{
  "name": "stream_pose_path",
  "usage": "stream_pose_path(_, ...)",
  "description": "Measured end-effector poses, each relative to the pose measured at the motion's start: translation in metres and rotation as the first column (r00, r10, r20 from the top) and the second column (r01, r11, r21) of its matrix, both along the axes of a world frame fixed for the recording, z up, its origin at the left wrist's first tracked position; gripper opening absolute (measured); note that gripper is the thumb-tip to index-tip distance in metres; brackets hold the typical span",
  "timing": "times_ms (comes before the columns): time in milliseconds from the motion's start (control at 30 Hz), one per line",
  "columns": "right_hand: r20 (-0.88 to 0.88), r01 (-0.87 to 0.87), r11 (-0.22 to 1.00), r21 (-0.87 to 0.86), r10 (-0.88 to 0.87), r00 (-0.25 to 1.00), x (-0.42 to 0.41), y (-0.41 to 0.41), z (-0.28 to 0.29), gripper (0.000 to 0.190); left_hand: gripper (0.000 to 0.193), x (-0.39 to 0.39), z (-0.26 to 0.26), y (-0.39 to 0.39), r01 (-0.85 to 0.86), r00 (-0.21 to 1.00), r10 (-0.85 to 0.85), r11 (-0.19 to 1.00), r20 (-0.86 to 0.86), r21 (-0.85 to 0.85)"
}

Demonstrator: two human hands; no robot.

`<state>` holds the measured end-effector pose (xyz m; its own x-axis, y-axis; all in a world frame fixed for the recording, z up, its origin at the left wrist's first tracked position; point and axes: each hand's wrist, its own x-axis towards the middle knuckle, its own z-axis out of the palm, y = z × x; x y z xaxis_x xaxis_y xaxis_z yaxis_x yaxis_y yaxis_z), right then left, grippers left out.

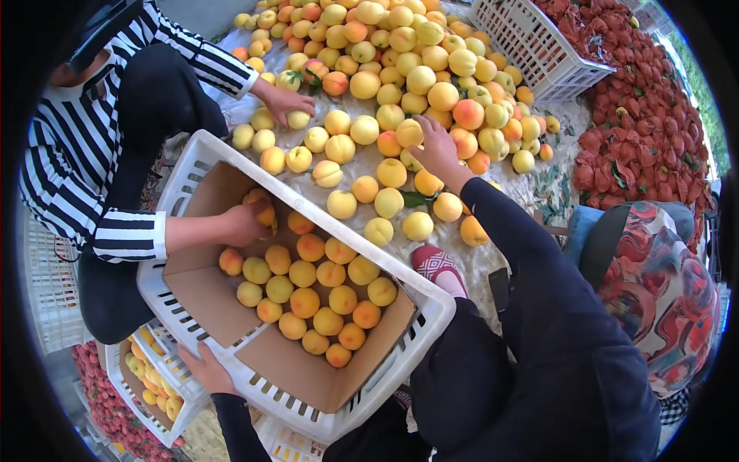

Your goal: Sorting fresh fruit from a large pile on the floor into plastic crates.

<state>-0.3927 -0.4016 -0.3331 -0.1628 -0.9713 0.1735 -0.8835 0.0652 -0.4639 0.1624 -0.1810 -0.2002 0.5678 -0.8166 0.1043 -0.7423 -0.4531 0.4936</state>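
A white plastic crate [378,234] lined with brown cardboard [199,309] tilts in front of me. A layer of yellow peaches [304,302] covers part of its bottom. My left hand [209,369] holds the crate's near-left side, thumb by the rim. Beyond the far rim, my right hand [441,149] has its fingers around a yellow peach [409,133] at the front of a large peach heap [398,63]. Loose peaches [340,204] lie between that hand and the crate.
Across the crate, a co-worker in a striped top [75,161] has one hand [248,222] inside it with peaches and another [286,103] on a loose peach. A white crate [542,52] and red bags [641,115] lie right, near a person in patterned clothing [658,300]. Filled crates [153,424] stand lower left.
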Motion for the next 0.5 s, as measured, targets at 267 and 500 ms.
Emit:
stream_pose_path(267,-0.017,-0.144,0.971,0.192,0.15,0.988,0.008,-0.036,-0.009,0.065,0.061,-0.001,0.001,0.0,-0.016,1.0,0.016,1.0,-0.023,-0.003)
stream_pose_path(500,0.947,-0.405,0.889,0.212,-0.289,-0.139,0.038,0.009,0.053,0.053,0.06,-0.002,0.001,-0.004,-0.036,0.996,0.031,0.998,0.082,0.057)
